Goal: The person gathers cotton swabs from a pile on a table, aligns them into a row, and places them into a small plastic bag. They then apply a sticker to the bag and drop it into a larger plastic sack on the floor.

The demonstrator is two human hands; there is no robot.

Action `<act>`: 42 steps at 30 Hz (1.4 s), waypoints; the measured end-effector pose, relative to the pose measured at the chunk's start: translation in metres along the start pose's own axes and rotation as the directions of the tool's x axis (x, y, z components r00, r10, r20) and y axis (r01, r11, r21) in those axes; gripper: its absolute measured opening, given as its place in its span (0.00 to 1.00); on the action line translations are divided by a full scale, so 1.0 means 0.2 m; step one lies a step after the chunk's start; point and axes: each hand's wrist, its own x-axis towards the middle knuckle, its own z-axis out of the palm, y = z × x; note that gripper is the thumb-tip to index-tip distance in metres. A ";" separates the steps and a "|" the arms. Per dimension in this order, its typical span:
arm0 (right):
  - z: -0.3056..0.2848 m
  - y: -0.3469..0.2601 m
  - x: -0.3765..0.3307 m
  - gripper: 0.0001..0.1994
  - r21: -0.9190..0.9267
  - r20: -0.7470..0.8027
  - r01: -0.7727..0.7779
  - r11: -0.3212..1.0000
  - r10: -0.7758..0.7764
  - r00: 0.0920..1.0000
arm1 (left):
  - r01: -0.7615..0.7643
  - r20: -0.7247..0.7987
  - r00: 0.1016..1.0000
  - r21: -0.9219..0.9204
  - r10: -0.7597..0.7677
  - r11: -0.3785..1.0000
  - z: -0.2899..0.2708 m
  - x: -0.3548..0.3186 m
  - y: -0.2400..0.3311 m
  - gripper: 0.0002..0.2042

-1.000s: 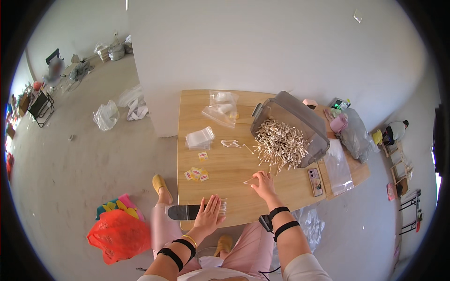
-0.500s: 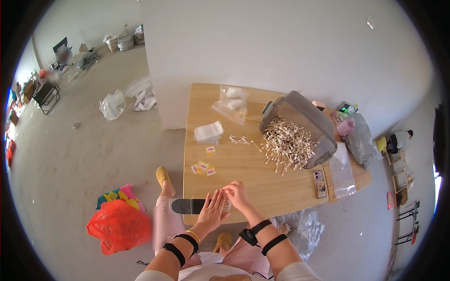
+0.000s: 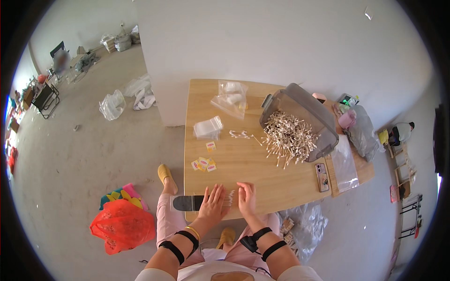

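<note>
My left hand [image 3: 213, 202] lies flat, fingers stretched out, across the right part of a dark flat strip [image 3: 187, 203] at the table's near edge. Just right of those fingers is a small row of cotton swabs [image 3: 229, 197], side by side. On the far side of that row my right hand [image 3: 247, 199] rests on its edge, fingers curled inward; whatever they may hold is hidden. Farther off, a tipped grey plastic bin [image 3: 304, 105] spills a heap of cotton swabs [image 3: 290, 138]. A few loose swabs [image 3: 240, 134] lie left of it.
Clear small bags [image 3: 207, 127], yellow-and-white cards [image 3: 204, 164] and a larger clear bag [image 3: 232, 98] lie on the wooden table [image 3: 272, 187]. A phone [image 3: 321, 177] sits at right. A red bag [image 3: 123, 227] stands on the floor at left; another person [image 3: 402, 133] is far right.
My right hand has moved right, away from my left hand, uncovering the swab row between them. My left hand stays flat over the strip. The view has shifted slightly.
</note>
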 end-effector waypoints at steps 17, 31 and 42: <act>0.10 -0.05 -0.17 0.30 -0.407 0.350 0.268 0.873 -0.122 0.929 | 0.139 0.051 0.989 0.037 -0.140 0.990 0.09 -0.07 -0.11 0.44; 0.00 0.01 0.01 0.15 -0.204 0.380 0.290 0.935 -0.198 0.904 | 0.089 0.062 0.994 0.007 -0.089 0.996 0.06 -0.06 0.02 0.40; -0.07 0.00 0.01 0.29 -0.590 0.481 0.433 0.681 -0.135 0.867 | 0.082 0.032 0.996 0.005 -0.082 0.997 0.05 -0.07 0.02 0.39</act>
